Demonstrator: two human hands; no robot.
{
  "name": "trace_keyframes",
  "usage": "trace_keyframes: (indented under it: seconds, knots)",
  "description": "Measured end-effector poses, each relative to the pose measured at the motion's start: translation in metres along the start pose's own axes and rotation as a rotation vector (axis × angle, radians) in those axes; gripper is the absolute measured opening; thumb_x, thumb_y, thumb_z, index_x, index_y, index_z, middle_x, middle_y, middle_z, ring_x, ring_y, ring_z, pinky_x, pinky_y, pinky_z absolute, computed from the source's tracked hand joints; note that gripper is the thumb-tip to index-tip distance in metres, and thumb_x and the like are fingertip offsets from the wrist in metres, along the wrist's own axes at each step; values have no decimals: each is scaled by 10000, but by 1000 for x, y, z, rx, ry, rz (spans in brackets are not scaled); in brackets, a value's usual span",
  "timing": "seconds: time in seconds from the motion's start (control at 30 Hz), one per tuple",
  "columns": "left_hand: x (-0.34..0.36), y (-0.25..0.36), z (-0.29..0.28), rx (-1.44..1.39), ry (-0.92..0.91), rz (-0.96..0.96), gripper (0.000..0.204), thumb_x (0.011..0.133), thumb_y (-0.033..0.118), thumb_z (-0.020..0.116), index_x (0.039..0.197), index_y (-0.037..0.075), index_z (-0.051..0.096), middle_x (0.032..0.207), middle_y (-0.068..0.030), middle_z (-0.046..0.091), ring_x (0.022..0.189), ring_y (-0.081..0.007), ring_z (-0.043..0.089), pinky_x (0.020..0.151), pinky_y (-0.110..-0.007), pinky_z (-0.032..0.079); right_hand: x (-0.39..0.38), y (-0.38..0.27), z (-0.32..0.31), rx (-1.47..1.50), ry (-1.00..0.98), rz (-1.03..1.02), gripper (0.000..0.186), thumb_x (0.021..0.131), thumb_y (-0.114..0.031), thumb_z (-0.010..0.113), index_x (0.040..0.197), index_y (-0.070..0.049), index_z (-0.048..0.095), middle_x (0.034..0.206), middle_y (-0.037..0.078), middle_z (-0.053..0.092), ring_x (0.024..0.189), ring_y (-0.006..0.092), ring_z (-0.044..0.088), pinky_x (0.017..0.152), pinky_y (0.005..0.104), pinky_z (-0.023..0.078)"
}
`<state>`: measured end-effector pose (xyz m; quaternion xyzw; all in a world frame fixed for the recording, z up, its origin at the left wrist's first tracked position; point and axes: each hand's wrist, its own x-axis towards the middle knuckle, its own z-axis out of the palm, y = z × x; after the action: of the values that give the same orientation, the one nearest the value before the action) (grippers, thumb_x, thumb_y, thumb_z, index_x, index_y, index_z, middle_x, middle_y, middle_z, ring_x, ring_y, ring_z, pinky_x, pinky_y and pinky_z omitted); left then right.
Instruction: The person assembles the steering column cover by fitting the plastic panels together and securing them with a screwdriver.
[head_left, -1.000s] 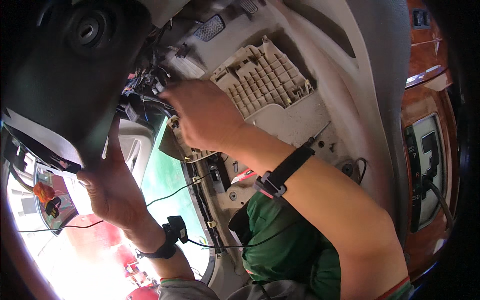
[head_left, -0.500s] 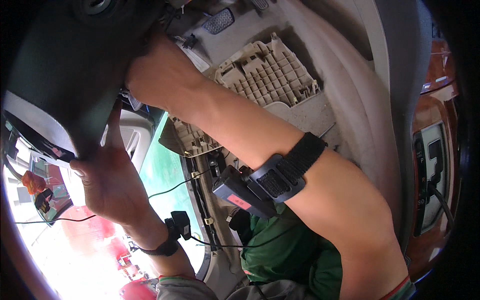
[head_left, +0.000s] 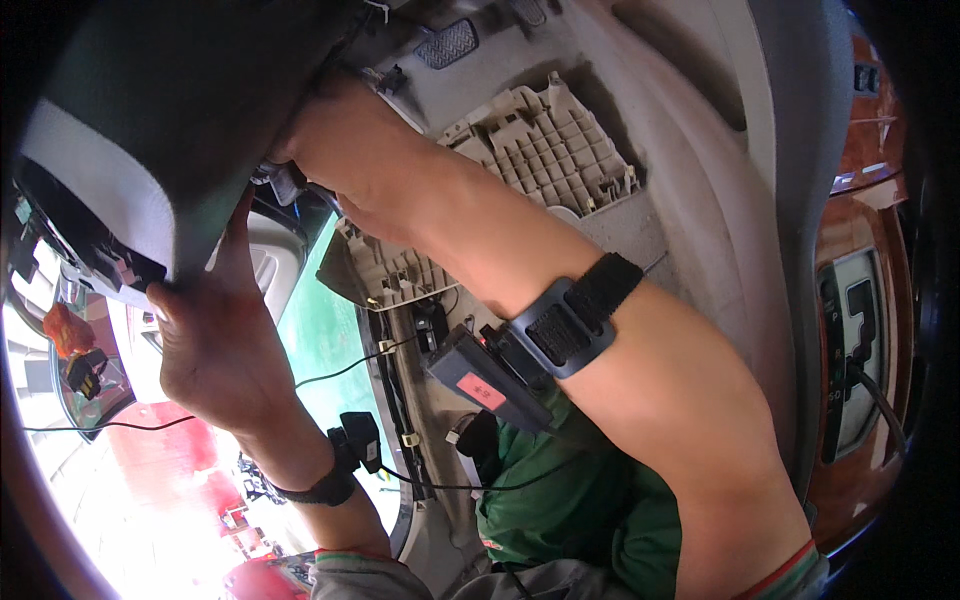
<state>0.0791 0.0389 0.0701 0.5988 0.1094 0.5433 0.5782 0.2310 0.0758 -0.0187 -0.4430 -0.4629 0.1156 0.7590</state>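
1. Head view, left of the frame: the left hand (head_left: 225, 360) grasps the lower corner of a dark panel (head_left: 200, 130), thumb at its edge and fingers running up behind, probably to steady it
2. Upper left, the right hand (head_left: 335, 140) reaches under the same panel beside some wiring (head_left: 283, 185); its fingers are hidden, so I cannot tell whether they grasp anything
3. Upper centre, a ribbed beige panel (head_left: 565, 150) lies ribs up on the floor (head_left: 630, 225), near a pedal (head_left: 446, 45), perhaps put there to leave the space at upper left accessible
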Motion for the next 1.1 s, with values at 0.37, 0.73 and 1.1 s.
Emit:
trace_keyframes:
  seconds: [0.37, 0.73, 1.1]
  knots:
    - [6, -3, -6, -96, -78, -59, 525, 1032, 164, 532, 1502, -51, 437, 1547, -231, 470, 1499, -397, 362, 1282, -628, 118, 1, -14, -1, 47, -68, 23, 419, 895, -69, 623, 1309, -3, 620, 1327, 164, 656, 1226, 310, 596, 1045, 398, 451]
    - [-8, -6, 13, 217, 113, -15, 564, 995, 108, 687, 1476, -17, 419, 1324, -115, 602, 1191, -203, 600, 1069, -379, 472, -5, -1, -7, 473, -131, -198, 374, 989, -137, 632, 1356, -73, 607, 1255, 24, 669, 1042, 164, 613, 883, 332, 480]
    - [-6, 19, 20, 517, 90, 32, 1199, 805, -42, 837, 1657, 126, 10, 1538, -122, 388, 1271, -217, 566, 1039, -370, 552, 3, -68, -37, 677, -53, 779, 421, 998, -203, 655, 1393, -98, 553, 1245, -2, 655, 1045, 118, 619, 878, 300, 486]
